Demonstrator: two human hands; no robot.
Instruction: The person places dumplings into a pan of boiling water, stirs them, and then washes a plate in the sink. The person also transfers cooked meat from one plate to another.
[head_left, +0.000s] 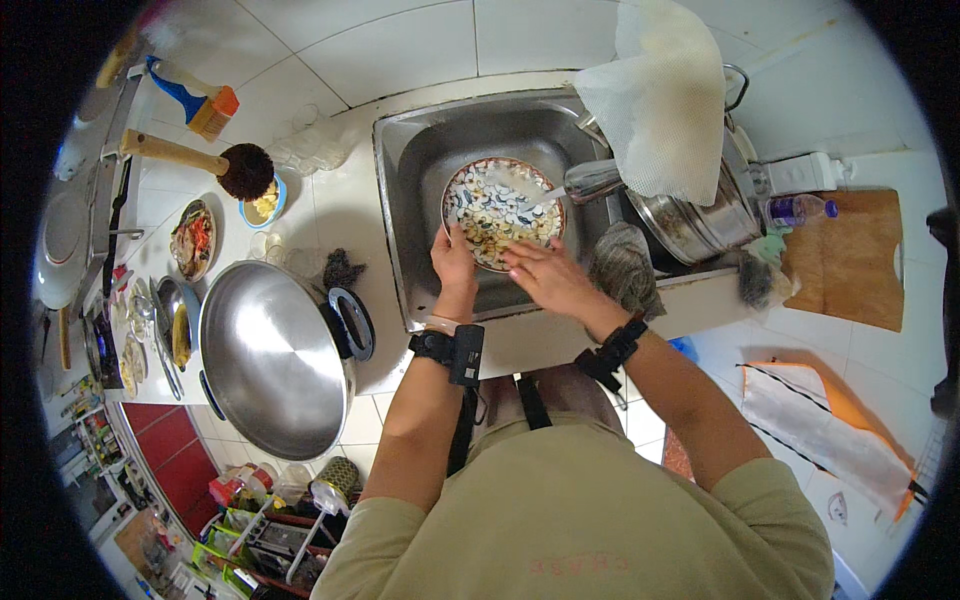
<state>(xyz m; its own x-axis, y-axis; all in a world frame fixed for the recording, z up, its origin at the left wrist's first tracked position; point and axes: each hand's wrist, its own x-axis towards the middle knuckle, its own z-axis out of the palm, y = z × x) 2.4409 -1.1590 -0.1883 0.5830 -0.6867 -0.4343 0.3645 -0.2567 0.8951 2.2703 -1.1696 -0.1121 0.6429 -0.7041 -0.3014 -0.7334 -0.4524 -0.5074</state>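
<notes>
Over the stainless steel sink, a round patterned plate with a reddish rim is tilted beneath a running faucet. A stream of water meets the plate's right side. My left hand grips the plate at its lower left edge, with the thumb on the upper face. Spread flat at the lower right edge, my right hand touches the plate's face with its fingers slightly apart. Its palm is hidden. Just right of that hand, a grey mesh cloth hangs over the sink's divider.
Left on the counter stands a large steel pot, beside a dark scouring pad and a dish of food. Stacked steel pans fill the right basin under a white mesh sheet. A wooden board leans farther right.
</notes>
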